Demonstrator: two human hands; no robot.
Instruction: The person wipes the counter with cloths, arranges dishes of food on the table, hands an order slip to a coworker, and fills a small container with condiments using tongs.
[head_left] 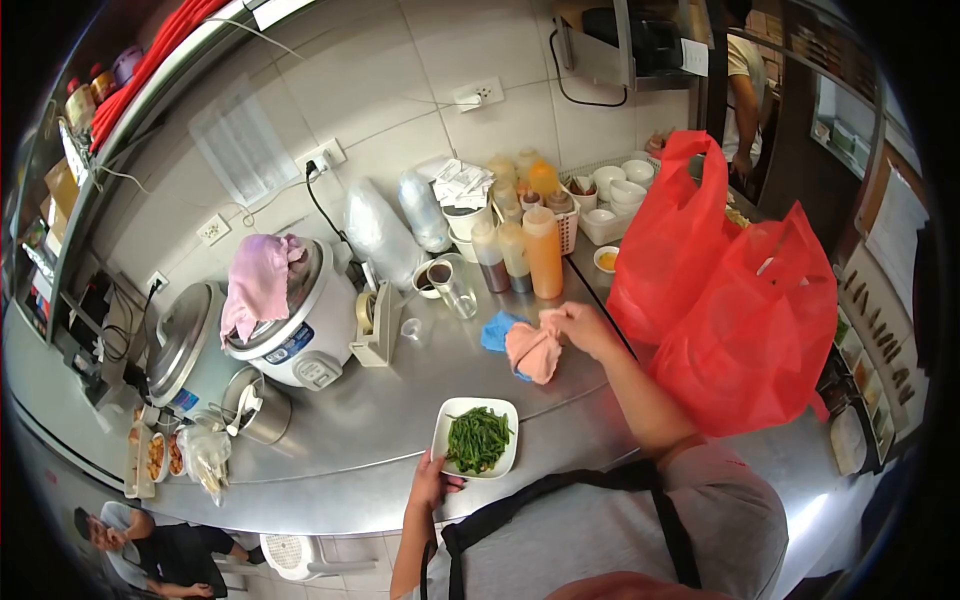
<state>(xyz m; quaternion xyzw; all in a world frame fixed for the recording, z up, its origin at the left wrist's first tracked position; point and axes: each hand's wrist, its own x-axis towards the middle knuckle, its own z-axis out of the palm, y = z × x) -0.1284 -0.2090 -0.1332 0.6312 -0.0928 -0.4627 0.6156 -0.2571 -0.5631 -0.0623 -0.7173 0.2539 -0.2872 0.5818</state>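
My left hand (431, 482) grips the lower left edge of a square white dish (508, 463) at the counter's front edge. Cooked leafy greens (480, 440) fill the dish. Farther back, my right hand (583, 330) is closed on the upper corner of a pink cloth (533, 352). A blue cloth (497, 330) lies behind and partly under the pink one. Just beyond my right hand stand squeeze bottles, among them a tall orange one (543, 253).
Red plastic bags (735, 330) stand bulging on the right. Rice cookers (300, 330), one draped with a pink towel (262, 280), occupy the left. A tape dispenser (375, 325) and a clear cup (455, 290) sit mid-counter. A person (150, 555) is at lower left, another (745, 95) at upper right.
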